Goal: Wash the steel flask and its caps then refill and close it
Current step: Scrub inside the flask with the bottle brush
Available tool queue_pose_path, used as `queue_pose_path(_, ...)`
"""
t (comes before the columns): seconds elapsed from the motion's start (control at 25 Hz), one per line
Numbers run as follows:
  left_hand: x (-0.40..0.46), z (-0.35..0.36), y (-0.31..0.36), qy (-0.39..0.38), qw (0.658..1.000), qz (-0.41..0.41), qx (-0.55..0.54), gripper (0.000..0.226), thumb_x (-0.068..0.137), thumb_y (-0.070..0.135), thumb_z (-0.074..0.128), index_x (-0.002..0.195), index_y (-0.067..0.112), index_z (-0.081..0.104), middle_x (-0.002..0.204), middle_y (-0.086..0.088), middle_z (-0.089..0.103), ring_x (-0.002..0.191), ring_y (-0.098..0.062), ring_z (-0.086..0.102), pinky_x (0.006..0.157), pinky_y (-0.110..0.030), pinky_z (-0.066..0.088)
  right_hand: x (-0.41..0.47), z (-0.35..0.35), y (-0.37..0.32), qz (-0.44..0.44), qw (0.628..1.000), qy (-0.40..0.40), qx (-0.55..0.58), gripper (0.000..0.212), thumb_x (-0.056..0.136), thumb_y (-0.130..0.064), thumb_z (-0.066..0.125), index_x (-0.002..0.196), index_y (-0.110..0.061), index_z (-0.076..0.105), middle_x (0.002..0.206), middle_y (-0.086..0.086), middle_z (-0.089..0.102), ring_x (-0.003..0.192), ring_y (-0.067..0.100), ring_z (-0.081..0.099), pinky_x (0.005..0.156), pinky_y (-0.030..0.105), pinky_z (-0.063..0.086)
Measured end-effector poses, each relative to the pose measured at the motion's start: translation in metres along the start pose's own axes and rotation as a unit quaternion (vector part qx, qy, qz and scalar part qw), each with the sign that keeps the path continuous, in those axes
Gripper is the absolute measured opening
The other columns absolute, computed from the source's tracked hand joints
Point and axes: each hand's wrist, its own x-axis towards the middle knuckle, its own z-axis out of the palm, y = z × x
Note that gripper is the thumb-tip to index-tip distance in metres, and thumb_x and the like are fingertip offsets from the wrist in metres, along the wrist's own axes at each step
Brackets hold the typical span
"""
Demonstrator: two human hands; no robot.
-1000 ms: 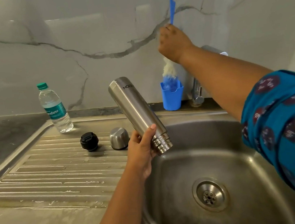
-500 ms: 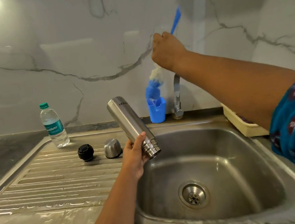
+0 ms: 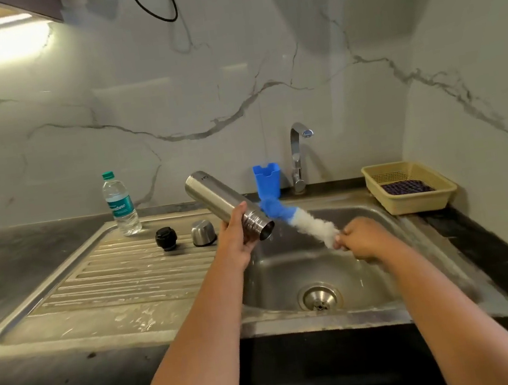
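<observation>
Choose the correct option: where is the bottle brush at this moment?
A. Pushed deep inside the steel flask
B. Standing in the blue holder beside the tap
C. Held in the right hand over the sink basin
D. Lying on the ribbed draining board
C: the right hand grips the bottle brush over the sink basin, its blue tip close to the open mouth of the steel flask, while the blue holder stands empty.

The steel flask (image 3: 220, 203), held tilted over the sink's left rim, carries small dark lettering near its base end, too small to read in full; only something like "NO" shows. The plastic water bottle (image 3: 120, 204), standing at the back left corner of the draining board, wears a teal label with white script that cannot be read with certainty.
</observation>
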Motion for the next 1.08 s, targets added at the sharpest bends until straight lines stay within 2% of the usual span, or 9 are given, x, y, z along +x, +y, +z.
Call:
queue_pose_path(0.12,-0.002,0.006,0.021,0.028,0.998,-0.012,-0.058,0.062,0.08,0.029,0.081,0.129,0.006,0.052,0.113,-0.016,0.068,0.096,-0.024,0.07,0.071,-0.041,0.061,-0.03,-0.001,0.02,0.01,0.974,-0.011,0.226,0.025,0.099,-0.024,0.051,0.095,-0.009,0.069,0.078,0.004,0.056,0.052,0.011,0.038,0.042,0.021,0.028)
queue_pose_path(0.24,-0.003,0.017,0.043,0.05,0.997,-0.007,-0.06,0.058,0.083,0.031,0.079,0.128,0.004,0.055,0.104,-0.015,0.067,0.087,-0.022,0.069,0.054,-0.037,0.059,-0.047,-0.012,0.015,-0.002,0.938,-0.05,0.342,0.024,0.1,-0.02,0.049,0.1,-0.006,0.069,0.077,0.003,0.05,0.046,0.006,0.031,0.037,0.017,0.023)
queue_pose_path(0.32,-0.004,0.025,0.05,0.05,0.998,0.0,-0.042,0.053,0.085,0.032,0.076,0.125,0.004,0.056,0.102,-0.015,0.066,0.086,-0.022,0.068,0.054,-0.037,0.059,-0.056,-0.017,0.011,-0.007,0.917,-0.094,0.388,0.024,0.1,-0.016,0.049,0.103,-0.002,0.068,0.075,0.002,0.048,0.044,0.004,0.027,0.038,0.015,0.02)
queue_pose_path(0.44,-0.004,0.035,0.055,0.05,0.999,0.008,-0.018,0.053,0.083,0.037,0.077,0.121,0.005,0.057,0.103,-0.015,0.066,0.092,-0.023,0.068,0.074,-0.038,0.06,-0.064,-0.017,0.012,-0.007,0.895,-0.145,0.421,0.024,0.1,-0.015,0.049,0.105,0.0,0.067,0.073,0.002,0.049,0.045,0.004,0.026,0.037,0.015,0.02)
queue_pose_path(0.48,-0.004,0.038,0.056,0.051,0.999,0.006,-0.016,0.053,0.083,0.037,0.077,0.12,0.004,0.057,0.104,-0.015,0.067,0.093,-0.023,0.068,0.076,-0.037,0.06,-0.066,-0.017,0.014,-0.005,0.887,-0.157,0.435,0.024,0.099,-0.015,0.05,0.106,0.001,0.067,0.072,0.001,0.049,0.045,0.004,0.025,0.037,0.014,0.02)
queue_pose_path(0.6,-0.003,0.041,0.059,0.053,0.998,0.002,-0.018,0.059,0.081,0.039,0.078,0.122,0.003,0.056,0.109,-0.016,0.068,0.093,-0.024,0.07,0.07,-0.036,0.06,-0.068,-0.016,0.019,0.005,0.863,-0.184,0.47,0.024,0.098,-0.014,0.05,0.106,0.002,0.066,0.07,0.0,0.049,0.043,0.003,0.024,0.036,0.014,0.017)
queue_pose_path(0.8,-0.001,0.047,0.058,0.046,0.999,0.0,-0.011,0.057,0.082,0.039,0.078,0.121,0.002,0.057,0.11,-0.016,0.07,0.092,-0.024,0.071,0.069,-0.038,0.061,-0.072,-0.017,0.03,0.007,0.838,-0.224,0.497,0.025,0.097,-0.013,0.05,0.107,0.004,0.066,0.068,0.0,0.05,0.043,0.002,0.023,0.036,0.014,0.016)
queue_pose_path(0.96,0.0,0.052,0.055,0.044,0.999,-0.015,0.009,0.055,0.081,0.042,0.078,0.117,0.004,0.061,0.106,-0.014,0.072,0.091,-0.023,0.072,0.076,-0.038,0.061,-0.069,-0.017,0.028,0.011,0.854,-0.215,0.474,0.025,0.098,-0.013,0.049,0.105,0.004,0.066,0.069,0.002,0.051,0.044,0.004,0.025,0.035,0.014,0.018)
queue_pose_path(1.08,-0.006,0.057,0.055,0.03,0.999,-0.024,0.02,0.045,0.084,0.039,0.075,0.109,0.005,0.06,0.098,-0.012,0.071,0.082,-0.02,0.07,0.062,-0.033,0.059,-0.064,-0.016,0.028,0.009,0.895,-0.167,0.414,0.025,0.099,-0.014,0.05,0.103,0.003,0.067,0.07,0.003,0.05,0.045,0.005,0.026,0.037,0.015,0.019)
